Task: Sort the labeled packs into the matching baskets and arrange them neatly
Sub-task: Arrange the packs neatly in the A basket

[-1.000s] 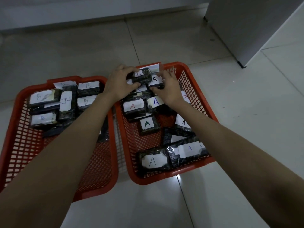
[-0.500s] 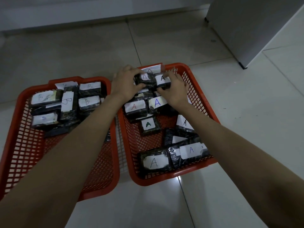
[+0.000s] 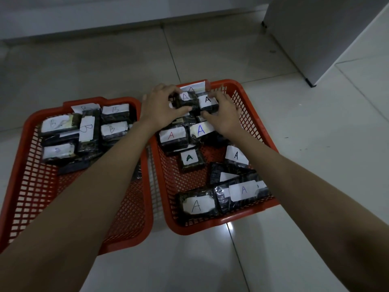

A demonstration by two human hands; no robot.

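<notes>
Between both hands' fingers (image 3: pixel 179 111), A-labeled pack (image 3: pixel 186 101).

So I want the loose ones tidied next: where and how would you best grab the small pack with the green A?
The green-A pack lies flat and alone on the mesh floor of the right basket, label up, its sides free. Probably come from straight above and pinch its two longer side edges, at the left and right of the label; that grip looks narrow enough for one hand.
</notes>
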